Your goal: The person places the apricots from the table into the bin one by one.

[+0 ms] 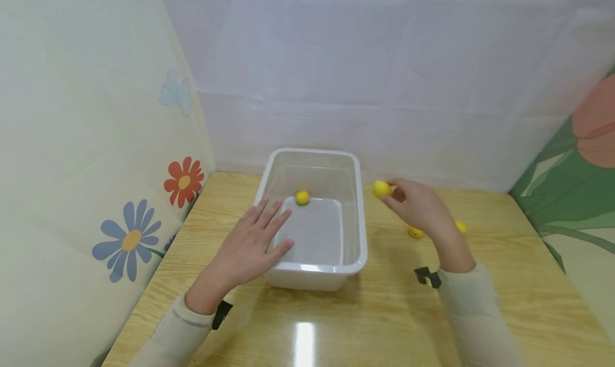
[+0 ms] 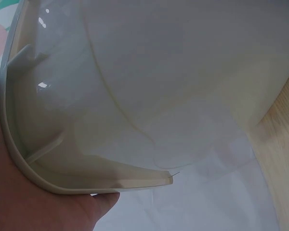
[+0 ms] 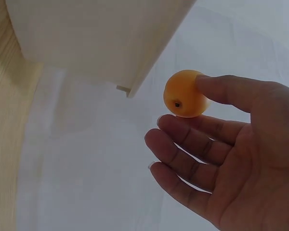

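Note:
My right hand (image 1: 423, 204) pinches a small round yellow fruit (image 1: 381, 189) between thumb and fingertips, above the table and just right of the bin. The right wrist view shows the fruit (image 3: 185, 94) more orange, with a dark stem spot; the other fingers curve below it. Over the left front rim of the white plastic bin (image 1: 314, 268) lies my left hand (image 1: 252, 244), its fingers spread and straight. That hand (image 2: 48, 207) touches the rim in the left wrist view. Inside the bin, near its back wall, sits another yellow fruit (image 1: 302, 198).
Two more yellow fruits lie on the wooden table (image 1: 384, 324) by my right wrist: one fruit (image 1: 415, 232) below the hand, another fruit (image 1: 461, 227) partly hidden behind the forearm. A white sheet (image 1: 307, 63) hangs behind the bin; flower-printed cloth (image 1: 132, 239) stands on the left.

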`<state>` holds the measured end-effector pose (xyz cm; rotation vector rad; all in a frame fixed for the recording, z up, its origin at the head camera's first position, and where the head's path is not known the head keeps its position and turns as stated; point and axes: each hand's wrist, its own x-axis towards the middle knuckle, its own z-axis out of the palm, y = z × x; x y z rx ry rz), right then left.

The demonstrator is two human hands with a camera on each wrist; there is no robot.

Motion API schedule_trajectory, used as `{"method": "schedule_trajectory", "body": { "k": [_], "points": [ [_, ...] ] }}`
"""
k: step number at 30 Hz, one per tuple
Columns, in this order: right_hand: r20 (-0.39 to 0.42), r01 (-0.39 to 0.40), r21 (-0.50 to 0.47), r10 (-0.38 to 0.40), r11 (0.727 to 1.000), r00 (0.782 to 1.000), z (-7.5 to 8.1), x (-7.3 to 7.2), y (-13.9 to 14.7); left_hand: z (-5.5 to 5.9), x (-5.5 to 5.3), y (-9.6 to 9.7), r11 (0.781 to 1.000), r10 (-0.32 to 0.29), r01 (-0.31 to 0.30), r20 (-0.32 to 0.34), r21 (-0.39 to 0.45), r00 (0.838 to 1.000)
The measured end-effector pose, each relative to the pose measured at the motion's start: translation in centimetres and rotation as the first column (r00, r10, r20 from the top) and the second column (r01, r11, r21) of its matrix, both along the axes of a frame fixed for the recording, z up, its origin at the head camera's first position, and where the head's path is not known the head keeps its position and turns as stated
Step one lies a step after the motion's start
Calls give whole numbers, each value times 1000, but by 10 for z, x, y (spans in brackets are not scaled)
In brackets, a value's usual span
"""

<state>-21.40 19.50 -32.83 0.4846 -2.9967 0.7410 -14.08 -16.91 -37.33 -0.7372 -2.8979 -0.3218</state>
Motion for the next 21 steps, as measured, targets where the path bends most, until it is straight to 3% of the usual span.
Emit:
{"method": "schedule_trajectory", "body": {
  "k": [21],
  "points": [
    [-7,-47,-64,46,997,999,4,-6,-30,0,-1,1,1000,5,-5,-7,-3,1000]
  ]
}}
